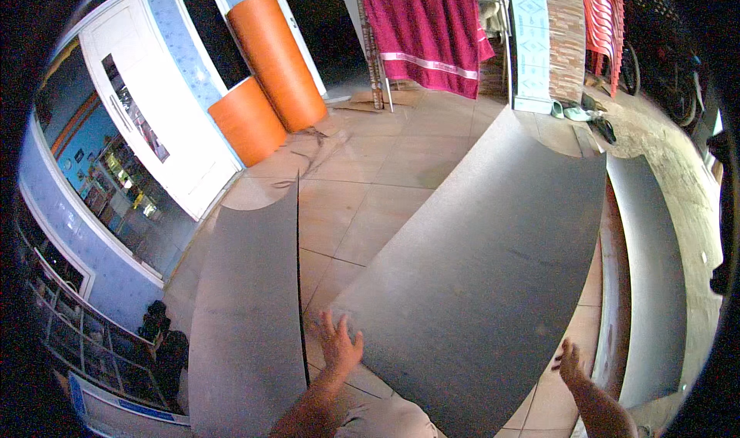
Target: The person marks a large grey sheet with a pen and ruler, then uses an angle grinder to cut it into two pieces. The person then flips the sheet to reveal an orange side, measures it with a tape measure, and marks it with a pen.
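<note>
A large grey sheet point(470, 261), thin and smooth with a dull sheen, slants across the tiled floor in front of me. My left hand point(341, 345) is at its near left corner, fingers spread, seeming to touch the edge. Just off the sheet's right edge is my right hand point(569, 362), its fingers apart and slightly bent, with nothing seen in them. A second grey sheet point(250, 307) lies to the left, beyond a strip of floor. Another narrow grey sheet point(651, 276) lies at the far right.
Two orange curved pieces point(277, 60) stand by the blue wall, near a white door point(158, 107). A dark red towel point(424, 33) hangs on a rack at the back. Red stacked chairs point(605, 22), a tiled pillar point(530, 45) and footwear point(574, 113) are at the back right.
</note>
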The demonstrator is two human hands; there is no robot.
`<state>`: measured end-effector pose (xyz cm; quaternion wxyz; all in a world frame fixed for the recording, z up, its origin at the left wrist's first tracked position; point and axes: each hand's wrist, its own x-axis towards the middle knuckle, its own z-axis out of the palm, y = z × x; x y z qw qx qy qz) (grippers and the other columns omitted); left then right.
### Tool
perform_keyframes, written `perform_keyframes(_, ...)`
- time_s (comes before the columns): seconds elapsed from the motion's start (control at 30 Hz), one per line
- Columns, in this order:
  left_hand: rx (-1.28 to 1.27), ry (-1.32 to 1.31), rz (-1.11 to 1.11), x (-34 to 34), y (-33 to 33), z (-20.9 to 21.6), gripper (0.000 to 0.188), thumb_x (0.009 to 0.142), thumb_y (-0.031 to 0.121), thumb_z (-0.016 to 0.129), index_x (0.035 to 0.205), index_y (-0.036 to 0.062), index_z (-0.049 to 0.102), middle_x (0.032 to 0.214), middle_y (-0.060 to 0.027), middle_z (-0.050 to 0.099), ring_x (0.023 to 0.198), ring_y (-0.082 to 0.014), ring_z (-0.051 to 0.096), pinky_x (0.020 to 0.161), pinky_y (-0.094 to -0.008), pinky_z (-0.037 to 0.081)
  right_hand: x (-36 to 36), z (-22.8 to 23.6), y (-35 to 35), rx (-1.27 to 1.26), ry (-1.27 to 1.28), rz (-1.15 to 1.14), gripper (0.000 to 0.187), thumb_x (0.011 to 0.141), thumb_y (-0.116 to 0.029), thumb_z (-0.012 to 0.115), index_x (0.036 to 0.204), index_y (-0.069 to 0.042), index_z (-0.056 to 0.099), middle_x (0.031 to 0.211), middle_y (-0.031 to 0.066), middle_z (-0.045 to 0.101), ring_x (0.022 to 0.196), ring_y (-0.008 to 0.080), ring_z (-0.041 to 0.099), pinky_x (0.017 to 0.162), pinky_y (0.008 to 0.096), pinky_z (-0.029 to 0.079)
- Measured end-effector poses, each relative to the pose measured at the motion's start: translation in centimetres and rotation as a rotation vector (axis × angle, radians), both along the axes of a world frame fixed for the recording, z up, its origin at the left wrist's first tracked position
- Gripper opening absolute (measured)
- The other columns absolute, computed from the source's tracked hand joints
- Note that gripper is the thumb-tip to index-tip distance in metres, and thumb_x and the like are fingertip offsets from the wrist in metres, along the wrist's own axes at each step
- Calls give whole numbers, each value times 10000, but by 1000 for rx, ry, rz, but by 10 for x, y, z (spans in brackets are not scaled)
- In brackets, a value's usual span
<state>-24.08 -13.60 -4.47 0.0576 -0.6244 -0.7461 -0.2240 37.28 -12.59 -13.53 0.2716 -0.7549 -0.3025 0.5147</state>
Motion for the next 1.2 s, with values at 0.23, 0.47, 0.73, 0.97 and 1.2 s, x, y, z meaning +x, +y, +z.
perform_keyframes(0.23,-190,206,-189,-30,63,22,791,867,305,753,1506,-19,420,1670,-278,186,1568,-455,119,1218,-708,38,-76,134,0,740,-787,394,662,945,-330,697,1484,-27,461,1603,243,331,1501,432,302,1239,588,181)
perform_keyframes(0.47,-332,99,-142,-43,98,-26,862,959,410,662,1604,10,254,1704,-223,154,1576,-426,128,1195,-735,80,-115,148,-4,162,-897,954,659,992,-579,517,1417,-79,573,1671,207,250,1561,364,213,1200,753,24)
perform_keyframes(0.73,-664,-21,-39,-49,100,-73,941,996,511,588,1645,43,93,1722,-205,80,1580,-438,81,1210,-705,138,-75,96,-21,15,-1028,1072,1077,917,-711,554,1642,-26,147,1724,220,-12,1601,369,-30,1202,741,25)
perform_keyframes(0.97,-710,-77,-63,-60,105,-87,990,981,560,592,1648,57,60,1730,-189,34,1584,-434,47,1217,-694,142,-61,73,-13,-99,-875,1153,1159,890,-823,475,1654,-45,82,1727,197,-65,1597,357,-86,1216,717,7)
perform_keyframes(1.2,-706,-6,-20,-50,102,-89,983,994,563,568,1648,48,44,1733,-182,15,1587,-429,26,1222,-690,119,-54,46,-16,-65,-885,1160,1245,826,-891,480,1661,-74,50,1731,178,-74,1597,356,-83,1205,735,18)
